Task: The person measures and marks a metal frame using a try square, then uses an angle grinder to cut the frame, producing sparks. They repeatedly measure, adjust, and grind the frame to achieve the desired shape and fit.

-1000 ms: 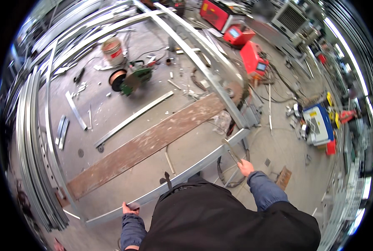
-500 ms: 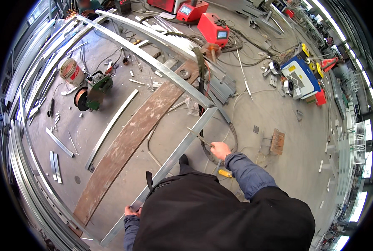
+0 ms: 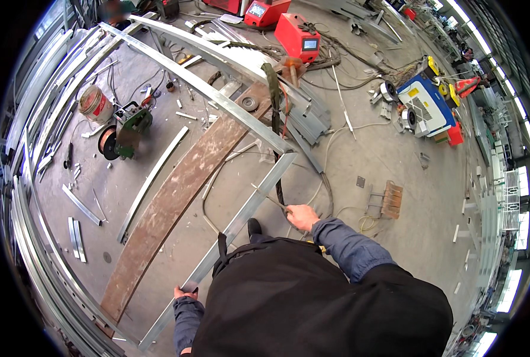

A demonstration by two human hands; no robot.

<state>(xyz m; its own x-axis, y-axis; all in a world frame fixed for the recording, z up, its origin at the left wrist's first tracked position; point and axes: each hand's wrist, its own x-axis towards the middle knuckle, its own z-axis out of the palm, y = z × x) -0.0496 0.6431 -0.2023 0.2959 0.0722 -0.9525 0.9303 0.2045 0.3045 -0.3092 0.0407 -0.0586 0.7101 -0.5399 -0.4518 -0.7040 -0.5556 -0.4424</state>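
Note:
A long silvery metal bar [image 3: 235, 223] runs diagonally in front of me, forming the near side of a large metal frame. My left hand [image 3: 186, 293] is closed around the bar's lower left part, fingers on its edge. To the right of the bar, my right hand [image 3: 303, 218] is closed on a slim rod-like tool [image 3: 271, 199]. Its thin end points up and left, over the bar's upper part; whether it touches the metal I cannot tell. At the upper corner, the bar meets another long frame member [image 3: 217, 92] running to the far left.
Beneath the frame lies a brown plank [image 3: 170, 208]. A wire-spool feeder [image 3: 125, 134] and a bucket [image 3: 95, 104] stand at left. Red machines [image 3: 296, 38] and cables are at the back; a blue-and-white machine [image 3: 428, 104] is far right. One shoe [image 3: 254, 227] shows beside the bar.
The whole view has shifted slightly, with the frame and my right hand appearing a little further left. Both hands keep their grips. Sparks at the far upper left no longer show.

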